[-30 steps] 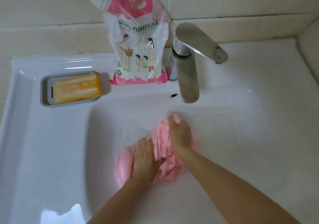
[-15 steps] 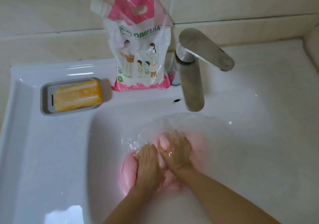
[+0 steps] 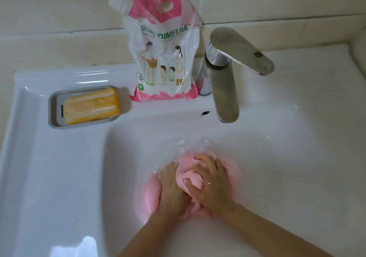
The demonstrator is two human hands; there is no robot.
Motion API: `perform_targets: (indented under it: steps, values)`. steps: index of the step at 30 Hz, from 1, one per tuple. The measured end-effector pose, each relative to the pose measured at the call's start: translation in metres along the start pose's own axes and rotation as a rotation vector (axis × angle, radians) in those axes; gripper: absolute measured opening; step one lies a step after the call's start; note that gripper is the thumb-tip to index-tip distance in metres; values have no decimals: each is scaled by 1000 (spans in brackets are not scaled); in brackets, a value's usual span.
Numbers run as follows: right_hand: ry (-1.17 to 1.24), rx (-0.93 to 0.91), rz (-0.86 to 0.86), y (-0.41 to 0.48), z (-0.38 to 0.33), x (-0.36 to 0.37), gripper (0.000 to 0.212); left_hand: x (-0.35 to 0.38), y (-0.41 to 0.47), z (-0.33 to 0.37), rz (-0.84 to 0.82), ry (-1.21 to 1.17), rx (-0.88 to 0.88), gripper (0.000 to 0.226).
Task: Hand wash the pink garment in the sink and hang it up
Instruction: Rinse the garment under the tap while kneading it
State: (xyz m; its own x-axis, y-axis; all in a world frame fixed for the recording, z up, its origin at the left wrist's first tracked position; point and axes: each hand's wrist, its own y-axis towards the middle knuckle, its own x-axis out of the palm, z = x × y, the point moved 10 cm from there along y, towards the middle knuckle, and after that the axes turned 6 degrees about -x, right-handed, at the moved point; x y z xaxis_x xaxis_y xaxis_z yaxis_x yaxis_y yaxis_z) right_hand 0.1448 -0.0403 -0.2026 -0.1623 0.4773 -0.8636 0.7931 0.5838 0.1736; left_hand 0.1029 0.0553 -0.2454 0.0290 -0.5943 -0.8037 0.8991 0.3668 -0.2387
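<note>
Right hand [image 3: 213, 185] has curled around the pink garment [image 3: 193, 179], left hand [image 3: 171, 187] gripping beside.

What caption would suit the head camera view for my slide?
Both hands, left hand and right hand, knead the pink garment underwater in the white sink.

Soft dim light, glare on sink rim [image 3: 87, 245], wide-angle edge bending
</note>
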Motion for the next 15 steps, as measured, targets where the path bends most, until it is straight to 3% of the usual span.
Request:
perform_targets:
  steps: [3,7,11,13,14,15]
  values:
    - [-88,42,72,6,8,10,31,5,-1,11,-32,94,143,47]
    - [-16,159,67,25,33,30,30,8,-1,-5,6,16,64,54]
    - [13,586,126,36,62,10,24,7,-2,-2,30,57,100,46]
    - [281,906,240,15,83,5,39,10,-2,-3,-11,40,97,46]
    - [432,920,272,9,86,5,46,10,0,-3,-24,49,95,46]
    - [487,806,274,8,80,-1,49,9,0,-2,-14,59,109,44]
